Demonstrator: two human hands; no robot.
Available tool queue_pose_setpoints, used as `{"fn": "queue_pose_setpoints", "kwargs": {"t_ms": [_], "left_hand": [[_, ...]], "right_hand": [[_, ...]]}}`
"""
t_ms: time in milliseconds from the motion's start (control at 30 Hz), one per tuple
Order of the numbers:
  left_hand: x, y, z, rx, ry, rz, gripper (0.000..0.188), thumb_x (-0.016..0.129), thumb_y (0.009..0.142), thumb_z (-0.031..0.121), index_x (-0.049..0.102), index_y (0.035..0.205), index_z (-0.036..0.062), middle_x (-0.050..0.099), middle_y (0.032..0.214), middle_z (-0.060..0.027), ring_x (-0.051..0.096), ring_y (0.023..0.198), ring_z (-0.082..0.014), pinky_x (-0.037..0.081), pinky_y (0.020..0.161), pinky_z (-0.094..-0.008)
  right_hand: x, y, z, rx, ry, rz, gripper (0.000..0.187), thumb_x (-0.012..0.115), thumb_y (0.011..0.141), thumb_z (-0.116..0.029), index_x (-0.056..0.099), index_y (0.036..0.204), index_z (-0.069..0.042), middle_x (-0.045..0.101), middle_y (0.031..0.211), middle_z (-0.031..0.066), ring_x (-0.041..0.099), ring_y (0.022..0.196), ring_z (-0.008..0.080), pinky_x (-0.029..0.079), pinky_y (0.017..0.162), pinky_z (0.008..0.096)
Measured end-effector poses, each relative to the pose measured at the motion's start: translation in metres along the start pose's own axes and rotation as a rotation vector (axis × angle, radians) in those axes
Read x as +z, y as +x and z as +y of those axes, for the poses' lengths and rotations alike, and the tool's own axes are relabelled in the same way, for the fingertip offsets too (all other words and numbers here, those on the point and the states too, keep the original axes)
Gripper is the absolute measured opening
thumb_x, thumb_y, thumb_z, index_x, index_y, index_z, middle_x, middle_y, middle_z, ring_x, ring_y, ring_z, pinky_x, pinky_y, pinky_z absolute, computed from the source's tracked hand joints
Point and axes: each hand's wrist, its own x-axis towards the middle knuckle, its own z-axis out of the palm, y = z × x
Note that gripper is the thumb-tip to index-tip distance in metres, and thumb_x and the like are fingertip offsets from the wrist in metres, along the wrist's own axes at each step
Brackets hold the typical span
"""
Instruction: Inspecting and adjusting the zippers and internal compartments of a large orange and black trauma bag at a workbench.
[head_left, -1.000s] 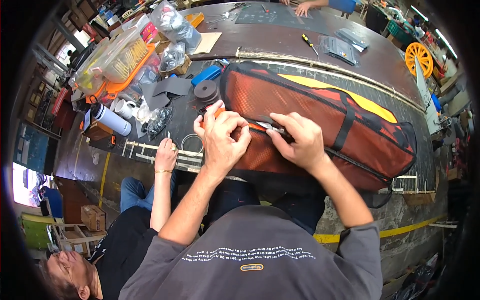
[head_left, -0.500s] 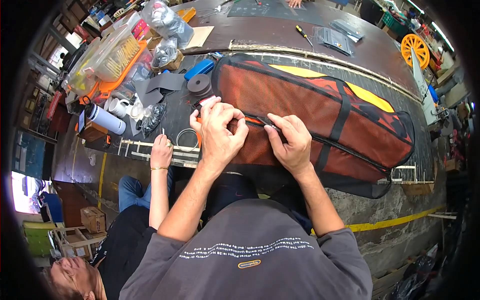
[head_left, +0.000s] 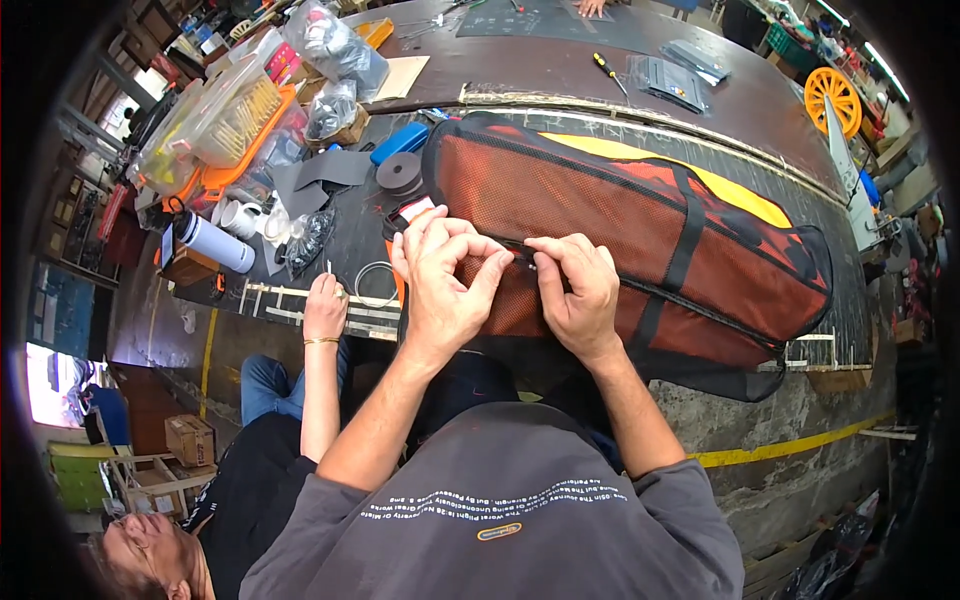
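Observation:
A long bag point(head_left: 575, 190) of red fabric under black mesh, with black straps and a yellow panel, lies across the worktable. A black zipper point(head_left: 705, 308) runs lengthwise along its near side. At the zipper's left part, my left hand point(head_left: 445, 280) pinches the edge between thumb and forefinger, its other fingers loosely curled. Just right of it, my right hand point(head_left: 580, 300) is closed on the zipper too, thumb and forefinger together. The fingertips of both hands nearly meet, and a small shiny bit shows between them. Whether it is the slider I cannot make out.
Left of the bag are a black webbing roll point(head_left: 400, 174), a blue case point(head_left: 399, 143), a white bottle point(head_left: 215, 245) and plastic boxes point(head_left: 235, 120). A co-worker's hand point(head_left: 325, 308) rests at the table edge. Farther back lies a yellow-black screwdriver point(head_left: 608, 70).
My left fingertips have moved right along the zipper, toward my right ones. The orange strip that showed between them is now covered. The co-worker's hand stays at the table edge.

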Motion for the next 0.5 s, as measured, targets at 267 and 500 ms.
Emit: {"fn": "queue_pose_setpoints", "kwargs": {"t_ms": [267,500], "left_hand": [[-0.009,0.005,-0.001,-0.073,-0.163,-0.066,0.016,0.086,0.094,0.025,0.081,0.098,0.0107,0.071,0.110,-0.0028,0.054,0.142,-0.0328,0.026,0.126,-0.0537],[-0.018,0.016,-0.015,0.016,-0.134,0.113,0.015,0.080,0.099,0.021,0.084,0.110,0.0116,0.077,0.112,-0.0088,0.066,0.127,-0.0325,0.040,0.114,-0.0473]], "right_hand": [[-0.006,0.011,-0.006,0.089,0.111,-0.107,0.016,0.079,0.096,-0.011,0.078,0.112,-0.011,0.067,0.084,0.0019,0.061,0.073,0.0226,0.040,0.075,0.0380],[-0.011,0.017,0.005,-0.039,-0.040,-0.159,0.032,0.087,0.086,-0.014,0.076,0.116,-0.010,0.065,0.084,0.0029,0.063,0.077,0.0239,0.043,0.074,0.0386]]}}
